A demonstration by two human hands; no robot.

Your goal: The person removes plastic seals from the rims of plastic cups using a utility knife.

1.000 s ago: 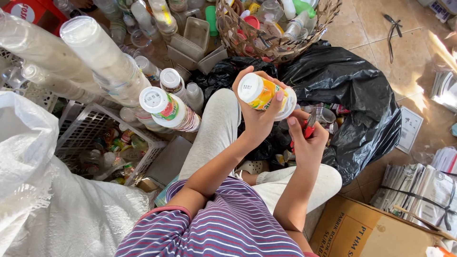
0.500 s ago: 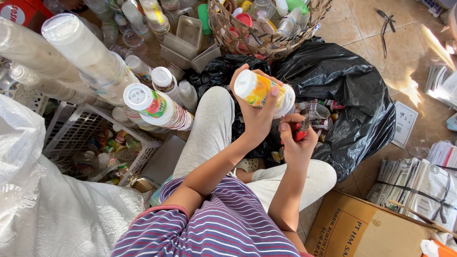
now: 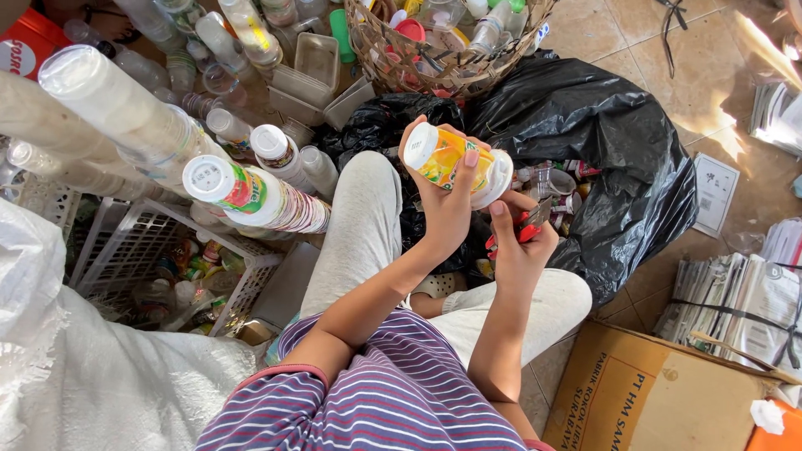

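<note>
White crate point(image 3: 150, 250) sits far left, stacked cups point(image 3: 251, 196) over it. Left hand point(image 3: 447, 200) is wrapped around a yellow-labelled bottle point(image 3: 455, 163) above the lap; right hand point(image 3: 518, 250) pinches a red cutter point(image 3: 528, 227), black bag point(image 3: 601, 159) behind.

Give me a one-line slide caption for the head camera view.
Seated person's left hand holds a yellow-labelled plastic cup, right hand a red-handled cutter, amid stacked cups and a black bag.
</note>
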